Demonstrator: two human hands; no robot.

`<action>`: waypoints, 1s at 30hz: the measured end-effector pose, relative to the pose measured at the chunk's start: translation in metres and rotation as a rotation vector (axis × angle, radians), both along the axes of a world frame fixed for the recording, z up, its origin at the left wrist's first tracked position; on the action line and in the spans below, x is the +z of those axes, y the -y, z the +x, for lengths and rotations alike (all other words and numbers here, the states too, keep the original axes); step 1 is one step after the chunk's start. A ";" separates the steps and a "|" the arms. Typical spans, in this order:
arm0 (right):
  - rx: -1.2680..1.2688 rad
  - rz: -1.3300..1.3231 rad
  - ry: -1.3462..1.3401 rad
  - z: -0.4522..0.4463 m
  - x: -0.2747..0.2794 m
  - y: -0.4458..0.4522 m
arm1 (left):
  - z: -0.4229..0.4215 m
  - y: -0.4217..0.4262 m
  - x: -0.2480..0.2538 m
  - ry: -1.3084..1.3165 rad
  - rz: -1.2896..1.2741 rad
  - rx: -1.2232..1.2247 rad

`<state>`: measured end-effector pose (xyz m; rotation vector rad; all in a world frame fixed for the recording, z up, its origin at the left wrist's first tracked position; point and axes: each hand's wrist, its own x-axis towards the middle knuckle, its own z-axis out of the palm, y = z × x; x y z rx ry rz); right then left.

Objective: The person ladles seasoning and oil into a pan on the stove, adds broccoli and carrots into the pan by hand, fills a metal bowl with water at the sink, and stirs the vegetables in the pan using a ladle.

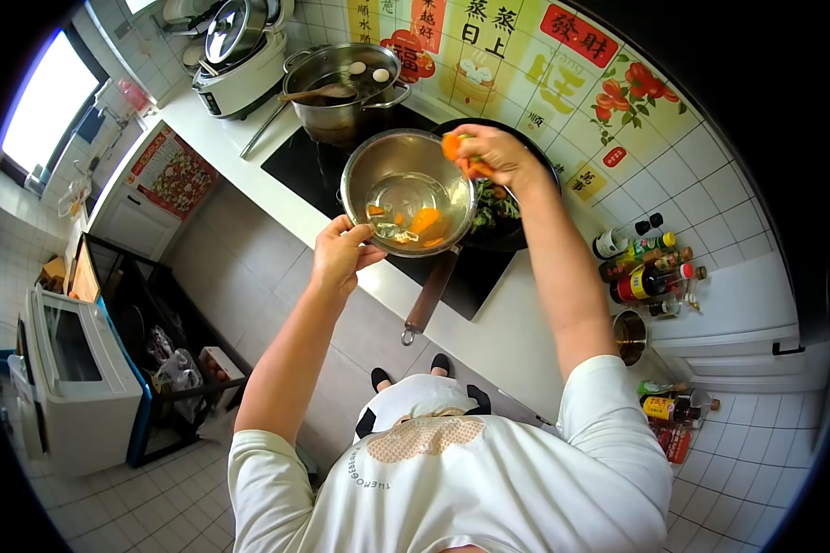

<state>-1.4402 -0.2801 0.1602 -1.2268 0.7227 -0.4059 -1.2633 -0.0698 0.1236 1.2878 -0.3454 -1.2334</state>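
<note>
My left hand [338, 256] grips the near left rim of a stainless steel bowl [364, 166], which is tilted toward me. Inside the bowl lie a few orange carrot slices [424, 219] in a little liquid. My right hand [493, 155] is closed around more carrot slices [452, 146], above the bowl's right rim and the pan. Dark leafy greens [495, 210] sit in a black frying pan [538, 147], partly hidden by my right forearm and the bowl. Its brown wooden handle [431, 295] points toward me.
A steel pot [337, 120] with eggs and a wooden spoon [318, 93] stands behind left on the black cooktop [295, 170]. A white cooker [243, 78] is beyond it. Several sauce bottles [650, 282] line the right side. A white oven [78, 369] stands at lower left.
</note>
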 end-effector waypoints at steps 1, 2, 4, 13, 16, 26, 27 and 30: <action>-0.077 -0.026 -0.015 -0.013 0.000 0.006 | 0.001 -0.001 0.002 -0.002 0.000 0.001; -0.144 -0.028 -0.067 -0.024 -0.002 0.010 | 0.002 -0.002 0.005 -0.002 -0.002 0.006; -0.239 -0.086 -0.175 -0.045 -0.031 0.027 | 0.007 -0.003 0.003 -0.001 -0.012 0.015; -0.069 -0.682 -0.920 -0.069 -0.107 0.031 | 0.012 0.001 0.005 -0.007 -0.009 0.037; 0.030 -0.828 -0.963 -0.065 -0.094 0.031 | 0.012 0.003 0.006 -0.018 -0.013 0.040; -0.146 -0.804 -0.382 -0.032 -0.015 0.024 | 0.010 -0.001 0.002 -0.026 -0.004 0.012; -0.105 -0.835 -0.367 -0.016 0.002 0.010 | 0.010 -0.001 0.001 -0.026 0.000 0.000; 0.241 -0.958 -0.385 0.030 0.017 -0.033 | 0.005 -0.001 -0.002 -0.039 -0.022 -0.007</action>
